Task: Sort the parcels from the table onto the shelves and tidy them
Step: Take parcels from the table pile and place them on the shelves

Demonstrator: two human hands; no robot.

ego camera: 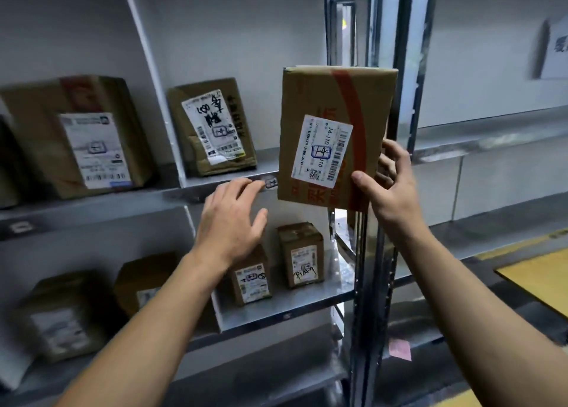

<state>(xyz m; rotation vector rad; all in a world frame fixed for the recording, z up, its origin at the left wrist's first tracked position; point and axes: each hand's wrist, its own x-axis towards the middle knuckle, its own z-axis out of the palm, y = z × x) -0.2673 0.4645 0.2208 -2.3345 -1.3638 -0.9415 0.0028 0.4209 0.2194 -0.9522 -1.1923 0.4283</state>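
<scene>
My right hand (388, 188) grips the lower right corner of a flat brown cardboard parcel (322, 99) with red tape and a white label marked 1-4. I hold it upright in front of the right end of the upper shelf (221, 177). My left hand (230, 222) is spread open below and left of the parcel, its fingertips by the small tag (271, 182) on the shelf's front edge. It holds nothing. A brown parcel with a scribbled label (215, 127) leans on the same shelf, to the left of the held one.
A larger box (80, 139) stands in the bay to the left. Two small boxes (302, 254) (250, 279) stand on the shelf below, with blurred boxes (61, 314) further left. A metal upright (368, 283) bounds the bay on the right; a yellow-marked floor (534, 277) lies beyond.
</scene>
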